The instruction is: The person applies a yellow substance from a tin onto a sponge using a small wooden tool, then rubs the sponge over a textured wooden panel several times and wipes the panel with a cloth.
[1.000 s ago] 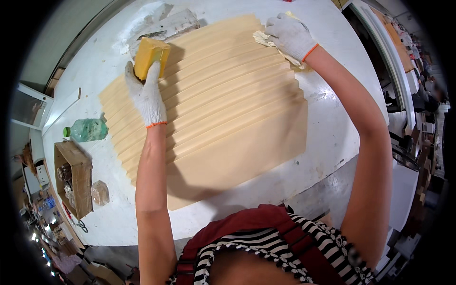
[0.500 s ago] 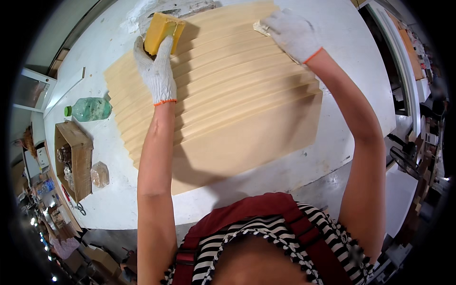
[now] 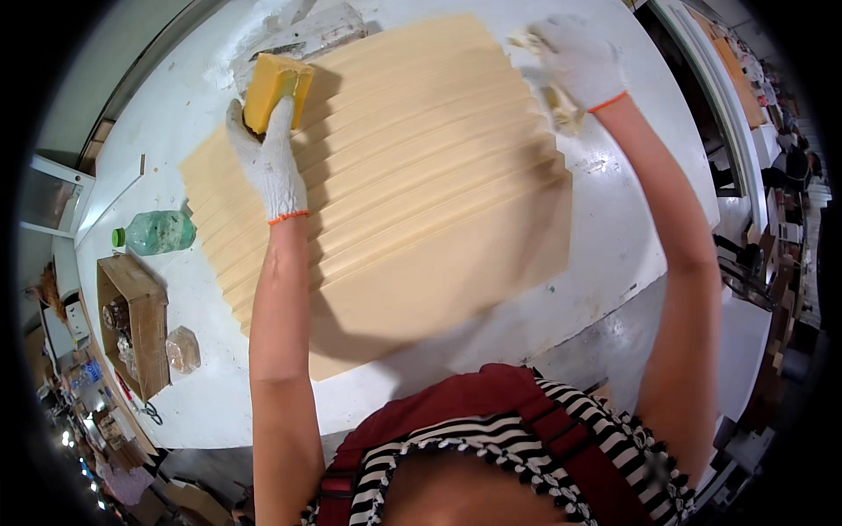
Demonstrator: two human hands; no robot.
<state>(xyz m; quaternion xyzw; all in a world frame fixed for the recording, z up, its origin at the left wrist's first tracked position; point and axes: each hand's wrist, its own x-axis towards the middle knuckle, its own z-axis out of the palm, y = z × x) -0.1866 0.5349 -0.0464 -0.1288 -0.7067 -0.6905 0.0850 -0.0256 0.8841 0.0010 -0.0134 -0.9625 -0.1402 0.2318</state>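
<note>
My left hand (image 3: 269,162), in a white knit glove with an orange cuff, is closed around a thick yellow block (image 3: 278,90). It holds the block over the far left part of a layered spread of tan sheets (image 3: 412,167), whose overlapping edges form long steps. My right hand (image 3: 583,66), gloved the same way and smeared by motion, is just past the right edge of the sheets. A crumpled cream cloth (image 3: 561,110) shows under it, its folds sticking out toward the sheets. The right fingers are mostly hidden or blurred.
On the white table (image 3: 219,394) at left lie a green bottle (image 3: 160,232), a cardboard box (image 3: 140,324) with small items, a clear lump in plastic (image 3: 182,350) and scissors (image 3: 152,412). A stained clear plastic piece (image 3: 320,33) lies beyond the sheets.
My right hand has swept right with the cloth, from over the sheets to beyond their right edge. My left hand keeps hold of the yellow block. The whole view has shifted slightly.
</note>
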